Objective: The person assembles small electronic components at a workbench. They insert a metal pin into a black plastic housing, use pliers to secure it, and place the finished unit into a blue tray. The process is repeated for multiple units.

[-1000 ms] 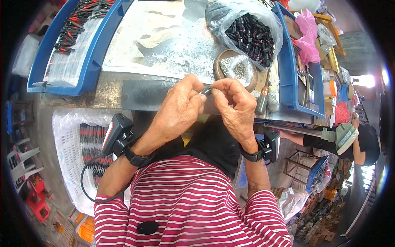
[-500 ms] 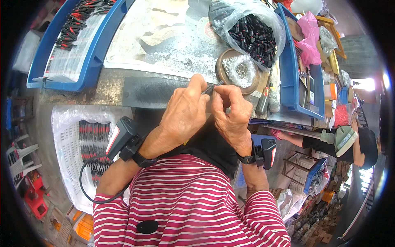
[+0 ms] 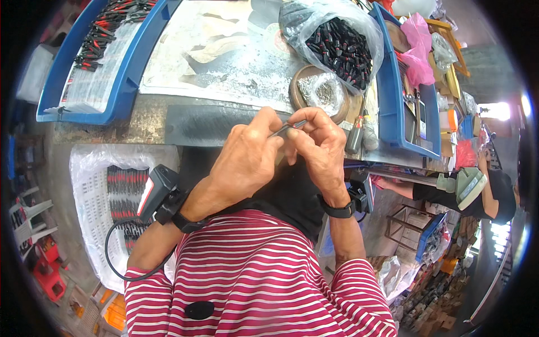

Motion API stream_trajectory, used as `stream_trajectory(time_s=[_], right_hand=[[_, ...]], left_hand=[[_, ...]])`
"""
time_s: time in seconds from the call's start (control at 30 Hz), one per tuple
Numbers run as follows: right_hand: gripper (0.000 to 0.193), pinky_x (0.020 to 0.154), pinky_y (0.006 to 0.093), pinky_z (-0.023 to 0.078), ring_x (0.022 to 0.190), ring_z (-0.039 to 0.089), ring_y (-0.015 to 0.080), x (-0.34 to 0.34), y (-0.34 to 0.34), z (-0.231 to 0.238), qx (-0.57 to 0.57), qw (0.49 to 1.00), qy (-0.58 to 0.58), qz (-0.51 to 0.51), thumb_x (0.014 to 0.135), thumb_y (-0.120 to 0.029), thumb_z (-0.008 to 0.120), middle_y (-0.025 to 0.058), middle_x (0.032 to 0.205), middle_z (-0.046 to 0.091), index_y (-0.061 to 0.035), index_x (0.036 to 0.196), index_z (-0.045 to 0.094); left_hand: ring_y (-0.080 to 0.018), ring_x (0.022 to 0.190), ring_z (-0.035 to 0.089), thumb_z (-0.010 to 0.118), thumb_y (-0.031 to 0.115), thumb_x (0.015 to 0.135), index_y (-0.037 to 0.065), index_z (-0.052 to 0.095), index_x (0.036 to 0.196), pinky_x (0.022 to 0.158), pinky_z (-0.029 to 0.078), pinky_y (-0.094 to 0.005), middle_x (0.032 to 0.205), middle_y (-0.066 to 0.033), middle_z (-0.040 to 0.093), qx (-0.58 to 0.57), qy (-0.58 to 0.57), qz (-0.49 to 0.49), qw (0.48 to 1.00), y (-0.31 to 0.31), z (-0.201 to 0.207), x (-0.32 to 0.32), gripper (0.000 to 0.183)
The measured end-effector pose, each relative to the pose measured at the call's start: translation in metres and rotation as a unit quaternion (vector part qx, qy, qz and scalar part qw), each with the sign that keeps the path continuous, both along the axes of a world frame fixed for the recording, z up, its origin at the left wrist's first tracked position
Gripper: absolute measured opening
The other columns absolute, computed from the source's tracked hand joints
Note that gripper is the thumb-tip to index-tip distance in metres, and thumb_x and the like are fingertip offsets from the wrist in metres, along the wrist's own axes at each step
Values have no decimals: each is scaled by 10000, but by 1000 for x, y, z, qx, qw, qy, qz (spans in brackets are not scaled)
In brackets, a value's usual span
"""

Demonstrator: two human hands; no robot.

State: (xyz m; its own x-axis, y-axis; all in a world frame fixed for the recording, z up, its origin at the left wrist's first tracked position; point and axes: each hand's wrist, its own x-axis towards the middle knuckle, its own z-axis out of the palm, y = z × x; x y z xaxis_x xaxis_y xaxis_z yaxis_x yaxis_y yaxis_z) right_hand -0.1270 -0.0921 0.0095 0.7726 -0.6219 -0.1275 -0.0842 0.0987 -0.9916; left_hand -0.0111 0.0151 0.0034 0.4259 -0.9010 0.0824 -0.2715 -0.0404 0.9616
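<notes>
- While both bare hands meet over the near edge of a worktable (image 3: pixel 101 130), the left hand (image 3: pixel 244 154) has its thumb and forefinger closed on one end of a slim dark piece (image 3: pixel 285 128); the back of this hand faces up.
- Opposite it, the right hand (image 3: pixel 321 149) pinches the piece's other end between thumb and forefinger; both wrists wear black bands.
- The slim dark piece sits between the two sets of fingertips, slanted, its right end slightly farther away; fingers cover much of it, so its exact kind cannot be told.
- Left of the hands, a dark mat (image 3: pixel 205 124) runs along the near edge; beyond it lies a pale, worn sheet (image 3: pixel 224 70).
- Just beyond the right hand stands a round wooden tray (image 3: pixel 296 91), holding clear plastic and small metal bits; farther off, an open clear bag (image 3: pixel 295 21) is full of black and red pieces (image 3: pixel 339 56).
- To the right are a dark-handled tool (image 3: pixel 354 139), a blue tray (image 3: pixel 391 106) and a pink bag (image 3: pixel 418 53).
- To the left, another blue bin (image 3: pixel 128 84) holds red and black tools (image 3: pixel 101 39); nearer and lower, a white basket (image 3: pixel 90 196) holds similar rows.
</notes>
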Motion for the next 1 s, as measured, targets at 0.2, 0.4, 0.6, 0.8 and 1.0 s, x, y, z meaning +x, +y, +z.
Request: stream_trajectory(time_s=[0.2,0.4,0.6,0.8,1.0], right_hand=[[191,462,199,426,532,532,90,-2,3,-2,82,996,-33,8,884,-99,568,47,675,570,37,1012,532],[193,453,192,402,519,509,78,-2,7,-6,110,991,-72,-6,923,-138,526,28,662,548,37,999,548],[191,442,180,364,510,479,55,-2,6,-7,58,996,-61,-5,918,-156,542,15,659,550,24,976,572],[182,428,169,333,488,453,42,-2,7,-7,27,998,-50,-18,909,-164,554,4,640,553,13,937,589],[195,408,167,287,461,413,36,-2,3,-8,94,994,-54,3,899,-183,564,-6,609,537,9,895,596]], left_hand=[[-31,540,443,518,45,857,20,494,935,465,320,-182,624,10,507,55,244,-50,967,5,5,9,86],[-19,494,373,533,124,877,32,491,930,424,245,-171,611,13,486,74,319,-66,942,6,14,11,114],[-38,492,394,561,180,879,23,496,882,427,277,-188,607,-9,506,88,373,-74,921,3,17,14,170],[-25,457,367,576,229,879,35,495,866,398,246,-182,587,0,492,102,364,-65,924,0,13,11,211],[-9,435,345,583,236,874,44,492,859,367,215,-165,594,-1,495,113,399,-70,907,2,9,13,213]])
